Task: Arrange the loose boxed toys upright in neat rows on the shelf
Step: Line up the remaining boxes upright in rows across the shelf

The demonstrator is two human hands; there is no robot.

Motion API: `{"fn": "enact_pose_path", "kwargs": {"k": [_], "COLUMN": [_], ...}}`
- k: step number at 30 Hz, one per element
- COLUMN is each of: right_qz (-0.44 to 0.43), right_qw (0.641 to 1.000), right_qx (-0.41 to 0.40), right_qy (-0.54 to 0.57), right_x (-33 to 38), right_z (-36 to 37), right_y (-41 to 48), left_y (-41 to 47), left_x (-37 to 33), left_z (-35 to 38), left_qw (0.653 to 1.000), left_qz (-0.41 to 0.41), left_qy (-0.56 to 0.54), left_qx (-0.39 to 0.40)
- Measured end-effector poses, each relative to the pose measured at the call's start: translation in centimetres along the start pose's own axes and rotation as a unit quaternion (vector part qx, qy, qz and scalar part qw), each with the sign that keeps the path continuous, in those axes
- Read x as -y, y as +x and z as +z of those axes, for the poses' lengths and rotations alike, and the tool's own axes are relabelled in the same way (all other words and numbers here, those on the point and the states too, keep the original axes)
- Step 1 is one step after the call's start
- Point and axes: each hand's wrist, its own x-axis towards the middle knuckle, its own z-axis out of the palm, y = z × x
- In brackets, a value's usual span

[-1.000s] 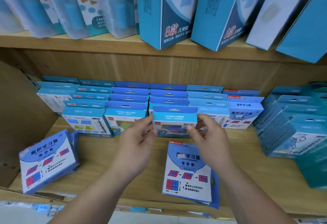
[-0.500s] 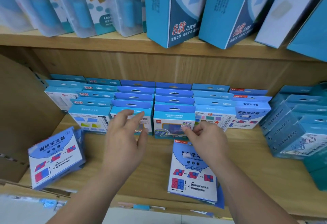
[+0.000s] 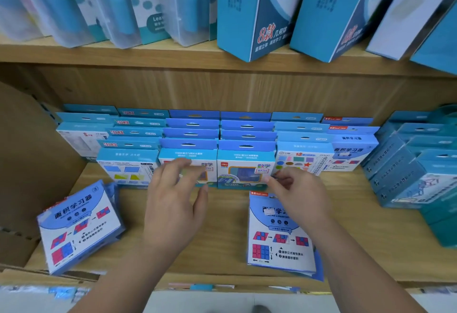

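This is a shop, most likely one that sells toys and school goods. The wooden shelf [image 3: 222,238] carries boxed toys [image 3: 246,161] in rows. There are many copies of the same box, one behind another, and each has a hang tab with a punched slot on top. More stacks of blue boxes [image 3: 405,169] stand at the right. On the upper shelf [image 3: 123,52] stand tall blue cartons [image 3: 252,10] and clear plastic packs [image 3: 118,3], again several of one kind side by side. The packaging carries printed Chinese retail text and pictures.
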Motion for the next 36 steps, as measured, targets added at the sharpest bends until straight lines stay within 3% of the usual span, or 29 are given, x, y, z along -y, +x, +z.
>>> {"fn": "enact_pose_path", "kwargs": {"k": [3,5,9,12,18,25,29,36], "right_qz": [0.001,0.010,0.069,0.086,0.102,0.063,0.028,0.006], "right_qw": [0.999,0.998,0.996,0.995,0.994,0.989,0.983,0.973], "right_qx": [-0.045,-0.055,0.046,0.048,0.036,-0.056,-0.112,-0.123], "right_qy": [0.020,-0.012,-0.046,-0.031,0.032,0.119,0.143,0.193], "right_x": [-2.0,-3.1,-3.6,-3.5,-2.4,-1.9,-4.0,-10.0], "right_z": [-1.5,-2.4,-3.1,-2.5,-2.8,-7.2,-9.4,-11.3], "right_y": [-1.8,-3.1,-5.4,-6.8,-8.2,-8.8,-7.7,-5.4], "left_y": [-1.4,-2.1,-2.3,-2.1,-2.0,-0.6,0.8,2.8], "left_x": [-1.8,-2.9,-5.1,-6.4,-7.0,-10.6,-13.1,-19.4], "left_z": [0.1,0.9,2.1,2.5,2.7,0.5,1.6,5.2], "left_qw": [0.985,0.945,0.873,0.831,0.843,0.843,0.865,0.867], "left_qz": [-0.072,-0.164,-0.246,-0.250,-0.245,-0.178,-0.134,-0.125], "left_qy": [-0.119,-0.191,-0.296,-0.358,-0.372,-0.449,-0.432,-0.400], "left_qx": [0.106,0.206,0.300,0.345,0.303,0.236,0.216,0.269]}}
